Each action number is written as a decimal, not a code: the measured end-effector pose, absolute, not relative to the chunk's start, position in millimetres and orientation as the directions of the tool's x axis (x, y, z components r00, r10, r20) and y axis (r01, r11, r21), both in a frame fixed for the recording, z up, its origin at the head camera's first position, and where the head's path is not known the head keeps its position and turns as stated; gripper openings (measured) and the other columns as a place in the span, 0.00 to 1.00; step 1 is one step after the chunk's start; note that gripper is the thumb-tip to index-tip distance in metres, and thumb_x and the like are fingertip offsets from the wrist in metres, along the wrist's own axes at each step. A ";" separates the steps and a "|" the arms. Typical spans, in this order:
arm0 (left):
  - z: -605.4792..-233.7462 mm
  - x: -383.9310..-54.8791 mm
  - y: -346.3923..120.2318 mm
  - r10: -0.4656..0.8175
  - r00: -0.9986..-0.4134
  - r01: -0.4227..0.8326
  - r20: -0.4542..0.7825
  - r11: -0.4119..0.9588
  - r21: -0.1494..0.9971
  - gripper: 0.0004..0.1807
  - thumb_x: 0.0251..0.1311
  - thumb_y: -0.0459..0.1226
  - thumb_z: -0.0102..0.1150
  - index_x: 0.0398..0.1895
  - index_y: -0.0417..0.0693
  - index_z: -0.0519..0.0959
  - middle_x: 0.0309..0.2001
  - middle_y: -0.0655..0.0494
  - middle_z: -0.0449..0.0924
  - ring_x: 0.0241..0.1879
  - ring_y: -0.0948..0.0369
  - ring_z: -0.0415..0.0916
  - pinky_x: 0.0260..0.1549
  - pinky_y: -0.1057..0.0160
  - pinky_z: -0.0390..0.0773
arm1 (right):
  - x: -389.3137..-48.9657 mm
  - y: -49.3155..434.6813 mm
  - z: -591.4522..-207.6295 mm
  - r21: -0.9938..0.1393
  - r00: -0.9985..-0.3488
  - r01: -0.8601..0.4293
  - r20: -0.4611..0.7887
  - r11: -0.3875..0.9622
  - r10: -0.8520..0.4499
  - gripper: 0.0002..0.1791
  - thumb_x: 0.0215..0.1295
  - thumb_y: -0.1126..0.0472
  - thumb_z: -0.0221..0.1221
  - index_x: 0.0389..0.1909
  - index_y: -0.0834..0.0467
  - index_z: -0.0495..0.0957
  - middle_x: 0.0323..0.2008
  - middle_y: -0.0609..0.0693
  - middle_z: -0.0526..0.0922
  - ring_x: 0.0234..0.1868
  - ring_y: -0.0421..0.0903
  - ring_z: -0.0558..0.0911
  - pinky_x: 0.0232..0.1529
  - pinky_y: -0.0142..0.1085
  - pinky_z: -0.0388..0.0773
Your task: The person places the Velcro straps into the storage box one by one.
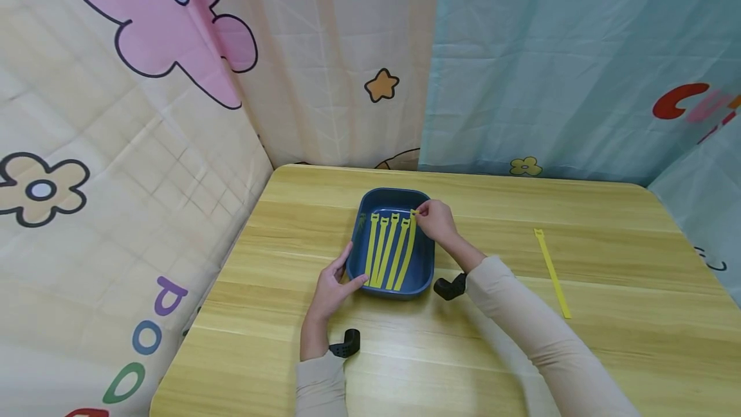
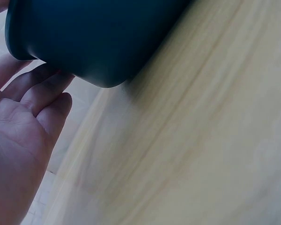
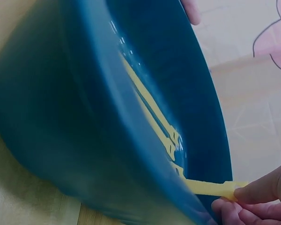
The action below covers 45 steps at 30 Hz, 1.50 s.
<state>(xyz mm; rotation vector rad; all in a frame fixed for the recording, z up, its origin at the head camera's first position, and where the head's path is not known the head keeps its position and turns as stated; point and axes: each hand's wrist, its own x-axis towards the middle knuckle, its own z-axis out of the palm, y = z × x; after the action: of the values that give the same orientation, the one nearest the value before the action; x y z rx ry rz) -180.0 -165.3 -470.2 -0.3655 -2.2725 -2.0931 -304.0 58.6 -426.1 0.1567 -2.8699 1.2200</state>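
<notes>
A deep blue plastic bin (image 1: 399, 295) with rounded corners stands on the table. My left hand (image 1: 332, 288) grips its near left corner, thumb over the rim and fingers along the outer wall. Inside lie several yellow hook-and-loop cable ties (image 1: 379, 253), side by side lengthwise with their slotted heads toward the far end. At the bin's right side, my right hand (image 1: 438, 221) pinches the slotted head of the rightmost cable tie (image 3: 208, 187) between thumb and fingertips. That head is raised near the rim, and its tail runs down into the bin.
One more yellow cable tie (image 1: 552, 273) lies alone on the wooden table (image 1: 492, 204), to the right of the bin. Printed curtains (image 1: 347, 82) hang behind the table and along its left side. A black wrist mount (image 1: 450, 287) juts from the right sleeve beside the bin.
</notes>
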 end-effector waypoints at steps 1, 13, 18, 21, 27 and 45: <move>-470.1 -179.9 -165.1 0.152 -0.971 0.194 0.182 0.068 0.979 0.39 0.53 0.26 0.61 0.67 0.31 0.53 0.69 0.42 0.49 0.67 0.52 0.46 0.63 0.57 0.50 | -304.0 58.4 -426.6 -0.715 -0.995 -0.099 0.059 0.692 -0.081 0.07 0.60 0.68 0.56 0.33 0.69 0.79 0.27 0.57 0.79 0.26 0.48 0.75 0.25 0.34 0.74; -469.0 -180.7 -164.4 0.158 -0.972 0.189 0.176 0.072 0.979 0.39 0.54 0.27 0.61 0.67 0.32 0.53 0.69 0.42 0.49 0.67 0.52 0.45 0.63 0.55 0.49 | -302.2 57.0 -425.2 -0.676 -0.991 -0.130 0.103 0.725 -0.082 0.11 0.61 0.69 0.54 0.40 0.72 0.78 0.35 0.62 0.81 0.33 0.52 0.80 0.35 0.42 0.79; -469.3 -181.2 -165.1 0.158 -0.970 0.197 0.184 0.067 0.978 0.39 0.54 0.27 0.61 0.67 0.30 0.53 0.68 0.41 0.49 0.67 0.52 0.45 0.63 0.54 0.49 | -300.8 57.9 -423.7 -0.697 -0.992 -0.122 0.101 0.707 -0.072 0.11 0.61 0.68 0.55 0.40 0.71 0.79 0.35 0.61 0.81 0.34 0.52 0.79 0.35 0.41 0.78; -469.9 -181.0 -165.7 0.159 -0.971 0.193 0.180 0.070 0.979 0.39 0.54 0.27 0.61 0.67 0.30 0.53 0.69 0.41 0.48 0.67 0.53 0.45 0.63 0.55 0.49 | -299.0 60.2 -423.6 -0.710 -0.991 -0.130 0.108 0.692 -0.075 0.11 0.62 0.68 0.55 0.40 0.70 0.79 0.34 0.60 0.81 0.33 0.52 0.78 0.34 0.41 0.78; -468.7 -180.6 -164.5 0.153 -0.971 0.197 0.185 0.070 0.978 0.39 0.53 0.26 0.61 0.66 0.30 0.53 0.68 0.41 0.49 0.67 0.52 0.45 0.63 0.55 0.49 | -294.8 72.7 -419.2 -0.743 -0.989 -0.147 0.129 0.652 -0.076 0.11 0.61 0.67 0.57 0.41 0.69 0.79 0.34 0.60 0.80 0.33 0.52 0.78 0.35 0.41 0.78; -472.9 -182.6 -165.4 0.151 -0.974 0.179 0.168 0.061 0.982 0.39 0.54 0.27 0.61 0.67 0.32 0.54 0.69 0.43 0.49 0.67 0.53 0.45 0.63 0.57 0.49 | -292.5 142.2 -426.7 -0.724 -0.989 -0.147 0.127 0.674 -0.080 0.11 0.62 0.67 0.56 0.41 0.72 0.77 0.36 0.63 0.80 0.37 0.57 0.79 0.39 0.47 0.77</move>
<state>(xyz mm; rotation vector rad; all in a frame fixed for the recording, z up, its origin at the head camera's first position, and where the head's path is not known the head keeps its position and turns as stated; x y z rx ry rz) -182.6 -165.4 -472.9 -0.3540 -2.2736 -2.1086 -292.5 142.2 -426.7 0.1898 -2.7965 1.2197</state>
